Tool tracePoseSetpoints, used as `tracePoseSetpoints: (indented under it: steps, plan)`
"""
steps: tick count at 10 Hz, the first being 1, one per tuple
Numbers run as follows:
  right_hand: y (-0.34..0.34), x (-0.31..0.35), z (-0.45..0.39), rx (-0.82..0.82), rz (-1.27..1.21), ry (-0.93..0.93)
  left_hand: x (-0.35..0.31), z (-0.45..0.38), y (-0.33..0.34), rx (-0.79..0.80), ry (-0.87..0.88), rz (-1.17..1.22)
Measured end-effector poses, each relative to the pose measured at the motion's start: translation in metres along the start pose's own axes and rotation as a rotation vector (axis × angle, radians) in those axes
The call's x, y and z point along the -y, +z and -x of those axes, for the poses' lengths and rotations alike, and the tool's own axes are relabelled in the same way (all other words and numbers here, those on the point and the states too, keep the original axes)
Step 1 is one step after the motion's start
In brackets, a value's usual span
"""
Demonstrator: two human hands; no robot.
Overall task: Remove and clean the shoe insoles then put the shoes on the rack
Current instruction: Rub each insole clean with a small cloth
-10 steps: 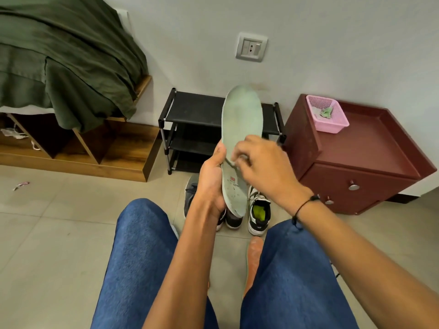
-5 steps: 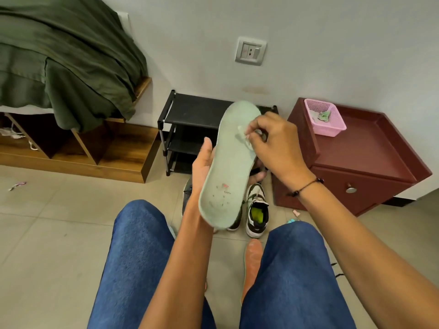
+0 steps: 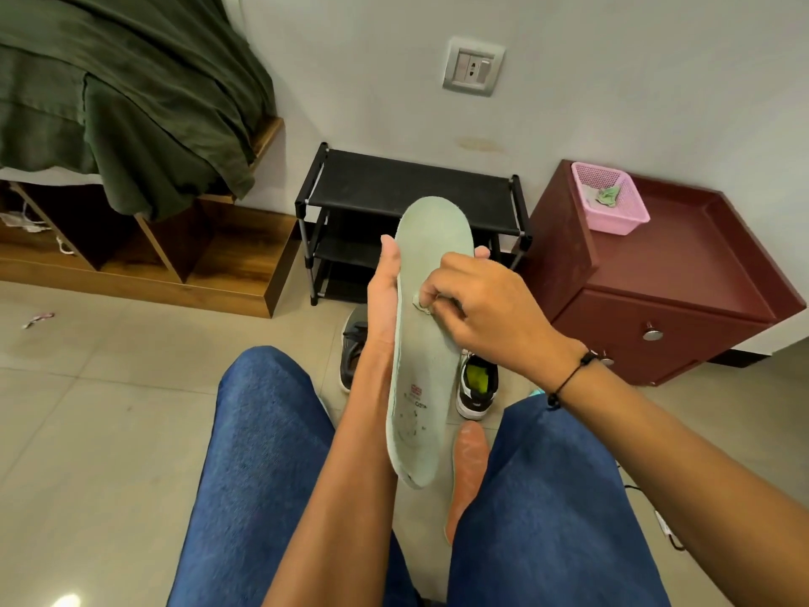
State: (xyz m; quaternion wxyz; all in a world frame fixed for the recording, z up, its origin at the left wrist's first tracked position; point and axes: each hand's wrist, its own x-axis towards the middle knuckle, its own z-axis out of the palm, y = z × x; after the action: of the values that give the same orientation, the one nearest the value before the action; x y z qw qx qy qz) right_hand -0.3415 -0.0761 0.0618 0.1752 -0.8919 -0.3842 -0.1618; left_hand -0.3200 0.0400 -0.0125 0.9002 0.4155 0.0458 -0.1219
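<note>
**Mint-green insole getting a wipe-down**

Mint-green foam insole [image 3: 427,326] is up in front of us, standing nearly upright between our knees, toe end up and heel end down near our lap. Our left hand [image 3: 385,295] holds it from behind, thumb along the left edge and fingertips poking out past the right edge. Our right hand [image 3: 486,308], the one with a thin black cord bracelet [image 3: 569,378] on the wrist, has its fingers curled, pinching a small pale wad of cloth [image 3: 422,302] against the insole's face around the middle.

Down on the beige tiled floor [image 3: 109,409] there's a black and white sneaker with a neon yellow lining [image 3: 477,385] just right of the insole, and a dark grey shoe [image 3: 352,348] partly hidden behind our left forearm. An orange insole [image 3: 466,470] lies on the floor between our blue-jeaned legs.

Past the shoes, the black tiered shoe rack [image 3: 416,190] sits against the wall. Right beside it is a dark red wooden cabinet [image 3: 674,273] with a pink plastic basket [image 3: 610,203] on top. Left of the rack is a wooden bed base with a dark green blanket [image 3: 131,81] draped over it.
</note>
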Motion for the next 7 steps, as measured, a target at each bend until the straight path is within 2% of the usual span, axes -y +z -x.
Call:
tracePoseSetpoints:
  steps: [2, 3, 4, 5, 6, 7]
  plan:
    - [-0.002, -0.021, -0.029, -0.113, 0.198, 0.026, -0.011, 0.015, 0.016, -0.065, 0.044, 0.034]
    - [0.001, -0.029, -0.039, -0.099, 0.167, 0.13, -0.015, 0.031, 0.033, -0.039, 0.009, 0.213]
    - [-0.003, -0.039, -0.047, -0.197, 0.008, 0.336, -0.013, 0.032, 0.032, 0.07, -0.073, 0.266]
    - [-0.017, -0.024, -0.036, -0.226, -0.158, 0.337, -0.013, 0.027, 0.026, 0.084, -0.083, 0.314]
    - [-0.008, 0.011, -0.015, 0.01, -0.171, 0.209, -0.008, 0.02, 0.022, 0.053, -0.001, 0.307]
    - [0.008, 0.013, -0.012, 0.047, -0.132, 0.232, -0.002, 0.014, 0.018, -0.013, 0.035, 0.249]
